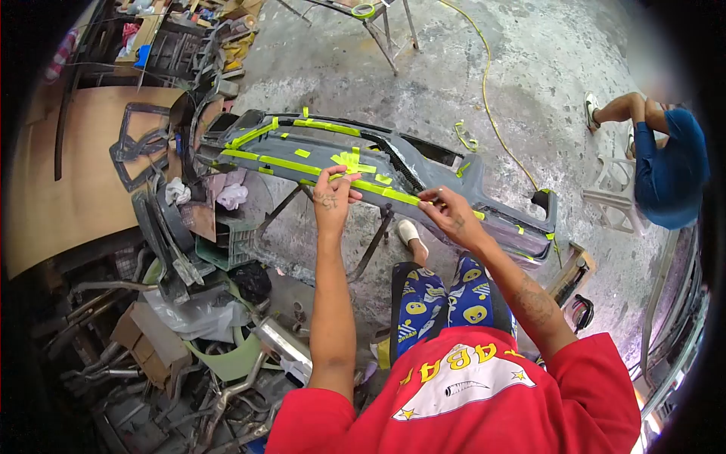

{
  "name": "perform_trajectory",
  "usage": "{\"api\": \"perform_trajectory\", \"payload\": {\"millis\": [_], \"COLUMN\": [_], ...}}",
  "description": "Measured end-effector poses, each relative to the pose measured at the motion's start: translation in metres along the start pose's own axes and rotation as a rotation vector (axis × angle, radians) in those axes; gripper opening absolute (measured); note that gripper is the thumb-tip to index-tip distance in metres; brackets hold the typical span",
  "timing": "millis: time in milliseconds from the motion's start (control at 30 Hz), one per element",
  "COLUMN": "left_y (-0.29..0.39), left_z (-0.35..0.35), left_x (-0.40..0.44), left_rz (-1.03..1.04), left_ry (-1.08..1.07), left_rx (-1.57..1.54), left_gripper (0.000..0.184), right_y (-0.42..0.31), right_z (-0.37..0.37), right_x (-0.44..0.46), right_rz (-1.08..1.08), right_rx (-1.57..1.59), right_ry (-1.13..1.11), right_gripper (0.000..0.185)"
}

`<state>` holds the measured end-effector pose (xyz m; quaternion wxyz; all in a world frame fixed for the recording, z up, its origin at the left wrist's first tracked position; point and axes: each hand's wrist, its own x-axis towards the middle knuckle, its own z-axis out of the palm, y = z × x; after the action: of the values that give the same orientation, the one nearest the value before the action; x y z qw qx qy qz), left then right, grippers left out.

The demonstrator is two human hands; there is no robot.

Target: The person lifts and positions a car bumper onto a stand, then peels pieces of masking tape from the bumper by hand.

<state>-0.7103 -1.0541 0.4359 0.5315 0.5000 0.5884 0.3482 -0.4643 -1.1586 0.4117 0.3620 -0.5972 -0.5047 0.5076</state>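
A grey car dashboard panel [446, 175] lies across a stand, with yellow-green masking tape [287, 163] running along its near edge. My left hand [330, 195] is over the middle of that edge, fingers bent and closed at the tape strip. Farther right, my right hand [451, 216] pinches the same strip between thumb and fingertips. Short tape pieces [349, 160] are stuck on the panel between and beyond my hands. More tape [327, 126] follows the panel's far edge.
A seated person in blue [671, 170] is at the right beside a white stool [614, 193]. A yellow hose [485, 83] crosses the concrete floor. Metal pipes and a green basin [227, 362] crowd the lower left. A tape roll [363, 10] rests on a far stand.
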Motion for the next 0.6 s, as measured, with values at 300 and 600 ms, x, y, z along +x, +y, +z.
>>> {"api": "perform_trajectory", "payload": {"millis": [300, 600], "left_y": [0.007, -0.041], "left_z": [-0.048, -0.080], "left_x": [-0.056, -0.083], "left_rz": [-0.235, -0.259], "left_ry": [-0.269, -0.133], "left_rx": [-0.415, -0.197], "left_gripper": [0.034, 0.020], "right_y": [-0.032, -0.032], "right_z": [0.097, 0.114], "right_x": [0.014, -0.029], "right_rz": [0.520, 0.451], "right_rx": [1.073, 0.776], "right_ry": [-0.223, 0.054], "right_gripper": [0.042, 0.031]}}
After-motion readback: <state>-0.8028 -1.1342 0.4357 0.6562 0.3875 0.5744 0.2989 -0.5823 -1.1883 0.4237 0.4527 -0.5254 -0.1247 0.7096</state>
